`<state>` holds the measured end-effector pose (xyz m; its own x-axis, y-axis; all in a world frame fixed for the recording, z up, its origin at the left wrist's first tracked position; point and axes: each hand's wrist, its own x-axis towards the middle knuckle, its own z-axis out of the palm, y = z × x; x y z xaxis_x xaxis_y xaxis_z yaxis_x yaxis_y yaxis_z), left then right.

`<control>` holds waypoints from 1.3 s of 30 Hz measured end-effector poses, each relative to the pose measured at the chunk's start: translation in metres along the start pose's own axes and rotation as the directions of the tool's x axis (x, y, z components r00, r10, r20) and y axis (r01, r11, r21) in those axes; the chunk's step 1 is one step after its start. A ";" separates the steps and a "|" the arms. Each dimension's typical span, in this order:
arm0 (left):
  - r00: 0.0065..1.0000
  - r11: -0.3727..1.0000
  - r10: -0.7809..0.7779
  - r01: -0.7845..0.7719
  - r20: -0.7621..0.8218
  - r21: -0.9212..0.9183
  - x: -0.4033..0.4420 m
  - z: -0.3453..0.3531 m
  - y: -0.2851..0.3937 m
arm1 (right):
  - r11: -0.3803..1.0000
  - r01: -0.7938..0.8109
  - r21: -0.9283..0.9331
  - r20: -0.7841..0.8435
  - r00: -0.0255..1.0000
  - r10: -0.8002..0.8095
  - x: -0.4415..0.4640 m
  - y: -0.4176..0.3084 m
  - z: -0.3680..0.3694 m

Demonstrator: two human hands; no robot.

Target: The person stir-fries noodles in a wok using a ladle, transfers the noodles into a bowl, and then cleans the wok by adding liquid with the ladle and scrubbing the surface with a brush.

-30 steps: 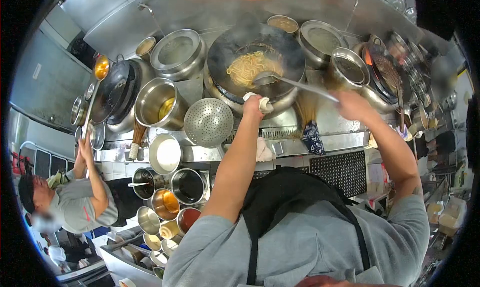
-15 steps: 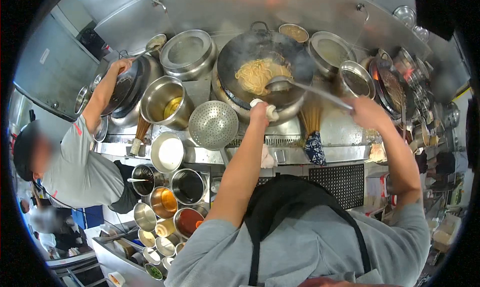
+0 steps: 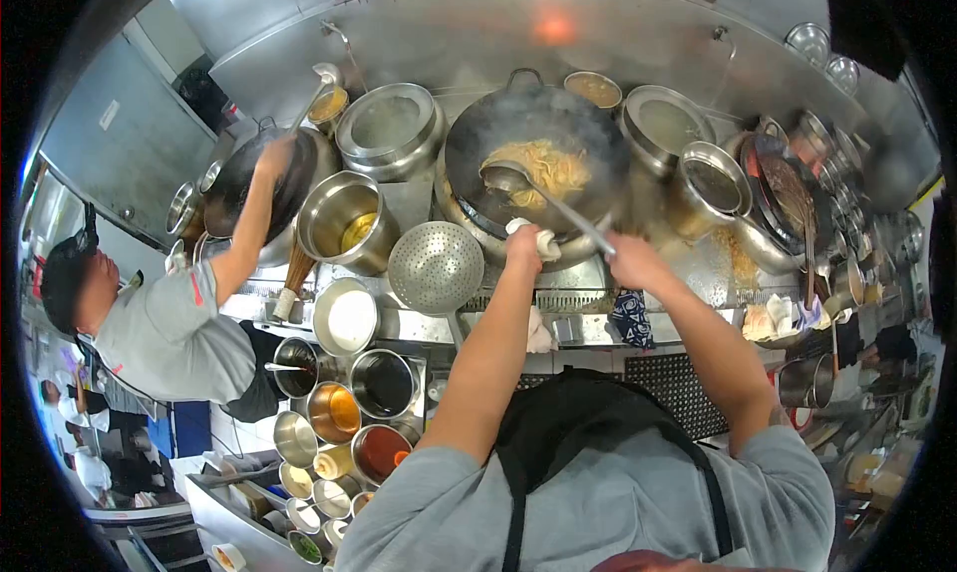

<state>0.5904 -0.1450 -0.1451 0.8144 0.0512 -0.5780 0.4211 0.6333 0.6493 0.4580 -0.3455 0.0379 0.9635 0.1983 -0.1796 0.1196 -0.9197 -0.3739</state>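
Observation:
A steaming black wok [image 3: 478, 124] sits on the burner in front of me, with yellow noodles [image 3: 558, 170] inside. My left hand [image 3: 522, 248] is closed round a folded white cloth [image 3: 545, 240] against the wok's near rim; the rim part under it is hidden. My right hand [image 3: 638, 261], to the right of it, grips the end of a long metal ladle [image 3: 563, 210]. The ladle's bowl rests among the noodles at their left side. Just below the right hand hangs a blue patterned cloth [image 3: 630, 319].
A perforated strainer [image 3: 436, 266] lies left of my left arm. Beyond it stand a deep pot [image 3: 347, 223] and several sauce containers [image 3: 384, 383]. At the left, a co-worker's hand [image 3: 276, 156] holds another ladle over a second wok [image 3: 234, 178]. A handled pot [image 3: 714, 188] stands right.
My right hand has moved left and nearer me, bringing the ladle's bowl to the noodles' left side. The noodles are more spread. The co-worker's arm has shifted too.

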 end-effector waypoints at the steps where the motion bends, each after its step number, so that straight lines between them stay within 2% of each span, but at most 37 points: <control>1: 1.000 1.000 0.000 0.000 0.003 0.022 0.001 -0.001 0.000 | 1.000 -0.013 -0.005 -0.009 1.000 0.012 0.000 0.002 -0.004; 4: 1.000 1.000 -0.002 0.002 -0.030 0.010 -0.005 0.002 0.001 | 0.998 0.020 -0.062 -0.026 0.999 -0.022 -0.032 0.013 -0.038; 8: 0.999 1.000 0.010 -0.010 -0.036 0.009 -0.019 0.007 0.007 | 0.974 0.143 -0.176 0.014 0.990 -0.143 -0.075 0.018 -0.081; 11: 1.000 1.000 0.003 -0.003 0.002 0.013 -0.018 0.006 0.008 | 0.948 -0.063 -0.311 0.041 0.996 0.079 -0.051 0.014 -0.066; 14: 0.996 0.999 0.026 -0.023 0.083 -0.032 -0.006 -0.008 0.002 | 0.945 0.053 -0.323 -0.012 0.998 -0.060 -0.032 0.054 -0.059; 16: 0.995 0.997 0.041 -0.035 0.088 -0.071 -0.042 -0.015 0.005 | 0.969 0.155 -0.192 0.081 0.987 -0.142 -0.047 0.065 -0.094; 17: 0.999 0.999 0.022 -0.021 0.023 -0.049 -0.071 -0.013 0.010 | 0.971 0.204 -0.123 0.126 0.974 -0.188 -0.057 0.069 -0.111; 20: 1.000 0.996 0.007 -0.006 0.009 -0.084 -0.097 -0.018 0.007 | 0.974 0.190 -0.123 0.193 0.967 -0.165 -0.055 0.084 -0.126; 21: 1.000 1.000 -0.011 0.011 -0.015 -0.004 -0.119 -0.003 0.020 | 0.976 0.178 -0.124 0.223 0.963 -0.148 -0.053 0.089 -0.120; 22: 0.999 1.000 -0.003 0.003 0.032 -0.011 -0.111 0.006 0.023 | 0.941 0.250 -0.227 0.176 0.961 -0.213 -0.051 0.082 -0.109; 23: 0.997 1.000 0.014 -0.012 0.082 -0.018 -0.102 0.009 0.023 | 0.943 0.193 -0.269 0.139 0.977 -0.161 -0.048 0.074 -0.094; 25: 0.995 0.998 0.062 -0.061 0.080 -0.011 -0.097 -0.005 -0.010 | 0.937 0.071 -0.342 0.055 0.997 -0.056 -0.046 0.065 -0.058; 26: 0.993 0.996 0.089 -0.089 0.081 -0.009 -0.094 -0.014 -0.025 | 0.930 0.068 -0.362 -0.015 0.997 -0.078 -0.050 0.074 -0.037; 28: 0.988 0.996 0.093 -0.093 0.124 -0.007 -0.118 -0.064 -0.067 | 0.912 0.056 -0.407 -0.170 0.976 -0.136 -0.059 0.092 -0.007; 29: 0.988 0.996 0.081 -0.086 0.131 0.033 -0.159 -0.069 -0.069 | 0.923 0.058 -0.380 -0.169 0.977 -0.131 -0.068 0.094 -0.014; 31: 0.987 0.989 0.140 -0.143 0.079 0.034 -0.187 -0.061 -0.067 | 0.946 0.063 -0.317 -0.142 0.983 -0.113 -0.100 0.092 -0.038; 33: 0.995 0.992 0.083 -0.077 0.059 -0.099 -0.173 -0.044 -0.050 | 0.976 0.151 -0.157 -0.061 0.985 -0.163 -0.117 0.100 -0.069; 34: 0.995 0.992 0.090 -0.085 0.042 -0.092 -0.145 -0.037 -0.040 | 0.979 0.190 -0.077 -0.035 0.981 -0.193 -0.117 0.103 -0.086; 36: 0.996 0.994 0.062 -0.057 0.059 -0.092 -0.142 -0.033 -0.030 | 0.975 0.206 -0.082 0.092 0.976 -0.199 -0.121 0.104 -0.110; 39: 0.997 0.995 0.013 -0.006 0.081 -0.096 -0.154 -0.013 -0.009 | 0.964 0.226 -0.142 0.165 0.965 -0.202 -0.101 0.098 -0.142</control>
<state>0.4560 -0.1485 -0.0678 0.8498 -0.0033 -0.5271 0.3763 0.7041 0.6022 0.4065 -0.5036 0.1482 0.8664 0.4333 -0.2481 0.3672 -0.8896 -0.2716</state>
